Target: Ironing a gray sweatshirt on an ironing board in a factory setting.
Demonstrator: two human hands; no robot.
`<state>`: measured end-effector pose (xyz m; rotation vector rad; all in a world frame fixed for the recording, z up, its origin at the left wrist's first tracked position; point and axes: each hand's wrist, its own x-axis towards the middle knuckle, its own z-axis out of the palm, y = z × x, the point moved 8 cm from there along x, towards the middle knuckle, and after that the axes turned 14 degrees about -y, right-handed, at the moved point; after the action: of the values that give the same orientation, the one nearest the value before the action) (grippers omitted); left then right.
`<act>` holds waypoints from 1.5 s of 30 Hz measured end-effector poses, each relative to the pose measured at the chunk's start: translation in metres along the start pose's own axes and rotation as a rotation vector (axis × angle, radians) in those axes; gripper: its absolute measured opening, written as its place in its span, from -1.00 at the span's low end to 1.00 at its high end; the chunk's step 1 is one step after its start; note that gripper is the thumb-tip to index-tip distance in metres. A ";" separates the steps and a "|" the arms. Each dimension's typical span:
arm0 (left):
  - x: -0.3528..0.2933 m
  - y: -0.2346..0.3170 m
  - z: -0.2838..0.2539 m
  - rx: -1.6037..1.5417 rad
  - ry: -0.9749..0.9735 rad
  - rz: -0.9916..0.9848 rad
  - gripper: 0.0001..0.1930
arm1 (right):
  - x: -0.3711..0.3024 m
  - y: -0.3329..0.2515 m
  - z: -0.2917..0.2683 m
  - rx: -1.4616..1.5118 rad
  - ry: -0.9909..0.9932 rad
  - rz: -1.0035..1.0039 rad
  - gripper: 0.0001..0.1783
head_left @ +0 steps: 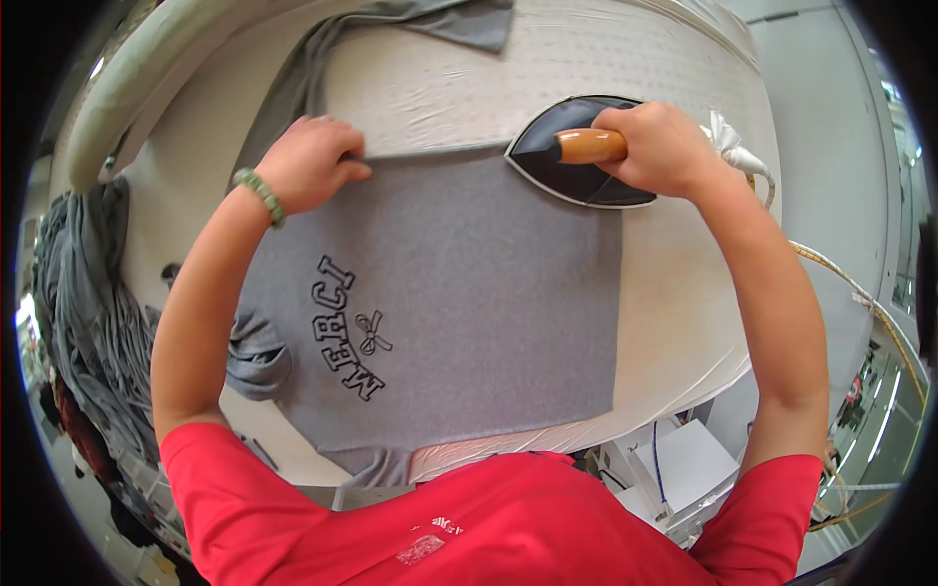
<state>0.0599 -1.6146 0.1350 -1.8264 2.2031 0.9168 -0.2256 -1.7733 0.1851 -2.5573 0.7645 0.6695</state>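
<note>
A grey sweatshirt (489,303) lies spread sideways, with dark outlined lettering and a small bow motif on its chest. My right hand (660,146) is wrapped round the wooden handle of an iron (557,176), a dark, pointed one. The iron rests over the sweatshirt's far edge at the hem end, partly on the bare cover. At the far left of the garment, my left hand (311,163) has its fingers curled, with the far edge of the cloth between thumb and fingers. One sleeve (420,18) stretches away toward the back.
Beneath the sweatshirt is a cream padded ironing table (674,303). A heap of grey garments (88,283) hangs at its left side, below a padded pale arm (137,88). White cloth and a hose (733,146) trail right of the iron. Boxes (689,464) stand at the near right.
</note>
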 end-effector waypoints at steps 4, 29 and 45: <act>0.016 -0.019 0.007 -0.058 0.002 -0.007 -0.80 | 0.034 -0.065 -0.007 -0.096 -0.002 -0.071 -0.73; -0.167 -0.179 0.073 -0.734 0.562 -0.475 -0.69 | 0.078 -0.249 0.026 0.219 -0.067 0.111 -0.39; -0.188 -0.172 0.071 -0.505 0.715 -0.695 -0.78 | 0.117 -0.333 0.031 0.360 -0.179 0.054 -0.40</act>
<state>0.2480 -1.4319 0.1032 -3.2549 1.3786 0.7630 0.0463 -1.5474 0.1711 -2.1284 0.8128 0.6954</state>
